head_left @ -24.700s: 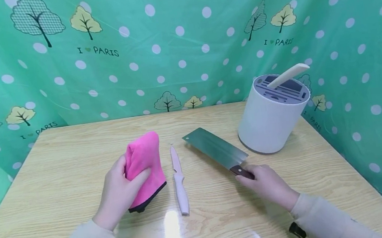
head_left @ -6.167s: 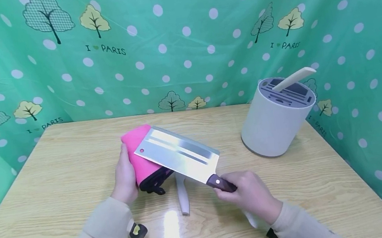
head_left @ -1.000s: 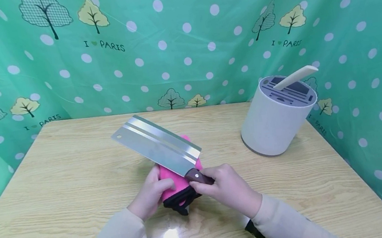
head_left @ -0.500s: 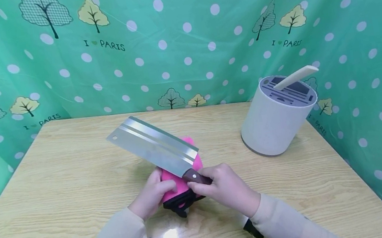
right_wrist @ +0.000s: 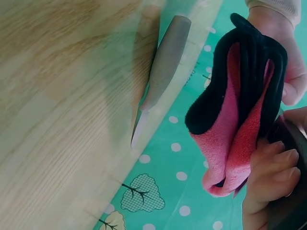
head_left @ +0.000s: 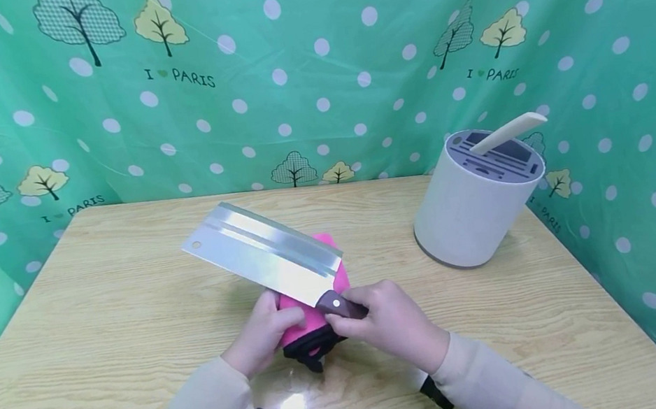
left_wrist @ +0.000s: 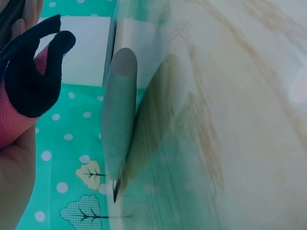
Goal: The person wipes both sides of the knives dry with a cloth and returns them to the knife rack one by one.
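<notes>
- toward the left edge of the surface [head_left: 94, 303], we see the left grip [head_left: 264, 333] clamped on a pink cloth [head_left: 315, 321] with a black hem, raised over the middle stretch.
- next comes the cleaver [head_left: 265, 253], its blade slanting toward the far left corner and overlapping the cloth; we cannot tell how firmly the two touch.
- below the hands lies the small knife [right_wrist: 168, 62], on the surface; only the wrist views show it to us clearly.
- further right, the right grip [head_left: 392, 318] is clamped around the cleaver's dark handle.
- near the right edge, toward the far right corner, stands the knife block [head_left: 472, 211], with one white handle [head_left: 511, 130] jutting from its top.
- what is done: we have cloth and cleaver both in hand and brought together. we judge the wiping to be midway, though we cannot tell how clean the blade is.
- what is left: neither cleaver nor small knife sits in the block, and the knife lies unheld.
- for writing, we read "i paris", a green heart between the words, on the curtain [head_left: 303, 38]: beyond the far left corner, left of middle, then above the block.
- on blade and block we make out no brand or label.
</notes>
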Demonstrator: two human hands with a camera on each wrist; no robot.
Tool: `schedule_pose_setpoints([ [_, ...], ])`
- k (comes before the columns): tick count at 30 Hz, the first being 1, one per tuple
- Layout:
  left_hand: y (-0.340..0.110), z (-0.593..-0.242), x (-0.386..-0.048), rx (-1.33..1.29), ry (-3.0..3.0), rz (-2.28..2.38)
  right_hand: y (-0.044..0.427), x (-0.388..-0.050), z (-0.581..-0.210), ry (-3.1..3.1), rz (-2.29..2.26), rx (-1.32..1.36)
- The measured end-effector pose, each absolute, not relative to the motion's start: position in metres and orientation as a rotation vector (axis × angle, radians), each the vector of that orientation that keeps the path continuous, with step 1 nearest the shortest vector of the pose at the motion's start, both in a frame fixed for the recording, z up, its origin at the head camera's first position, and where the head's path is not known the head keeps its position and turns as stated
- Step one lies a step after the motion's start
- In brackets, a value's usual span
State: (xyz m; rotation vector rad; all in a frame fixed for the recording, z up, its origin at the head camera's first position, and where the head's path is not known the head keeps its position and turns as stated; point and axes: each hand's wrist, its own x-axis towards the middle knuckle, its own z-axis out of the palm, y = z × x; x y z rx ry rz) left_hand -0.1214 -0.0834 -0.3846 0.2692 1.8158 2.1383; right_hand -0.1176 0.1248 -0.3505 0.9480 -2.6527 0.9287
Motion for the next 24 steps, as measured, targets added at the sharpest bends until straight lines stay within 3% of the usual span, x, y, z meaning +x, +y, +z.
schedule_pose_setpoints([
  [24,-0.0887,-0.3803,-0.1214,0.108,1.770,2.206,0.1333,-0.1154,-0.3571,-2.665,0.807,0.913],
])
